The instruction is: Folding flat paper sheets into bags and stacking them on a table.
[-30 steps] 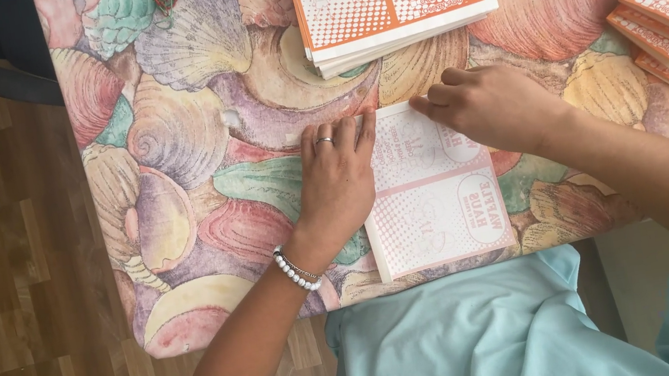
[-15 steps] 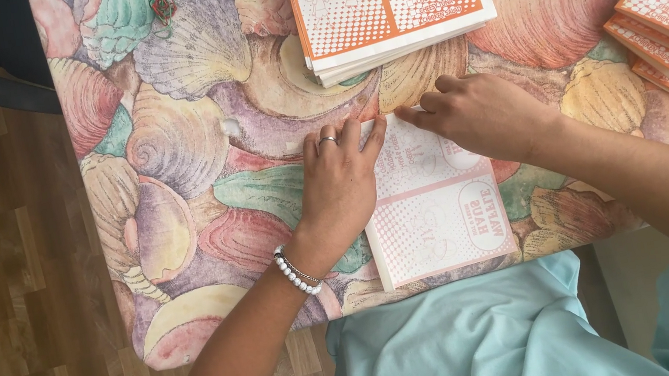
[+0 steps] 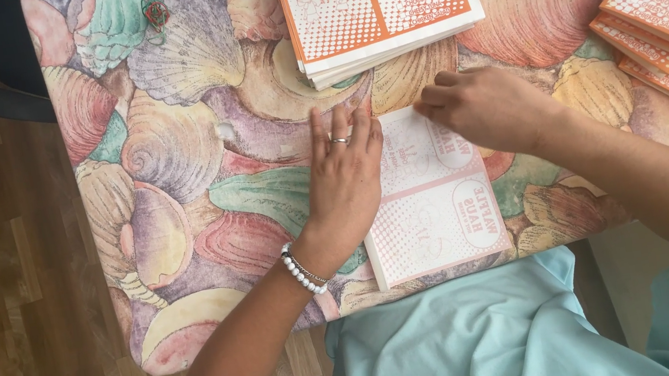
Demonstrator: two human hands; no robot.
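Head view: we press left hand [image 3: 347, 182] flat, fingers spread, on paper bag [image 3: 433, 200] left edge. Right hand [image 3: 486, 108] curled, fingertips on top edge, 1 o'clock. Bag long axis 12–6, table [image 3: 170, 151] near edge. Both hands touch.

Head view. Left hand [image 3: 348, 175] lay flat, fingers spread, on the left edge of a pale paper bag [image 3: 432, 200] printed with faint orange dots, its top edge pressed down. Ring on one finger; white bead bracelet [image 3: 302, 269] at the wrist. Right hand [image 3: 483, 106] rested knuckles-up on the bag's upper right corner, fingers curled onto the paper. Bag sat on a seashell-patterned tablecloth [image 3: 191, 174] near the table's front edge. Stack of orange-and-white bags [image 3: 378, 5] lay just above the hands; further folded orange bags [image 3: 666, 14] were fanned at right. Wood floor [image 3: 8, 307] at left.
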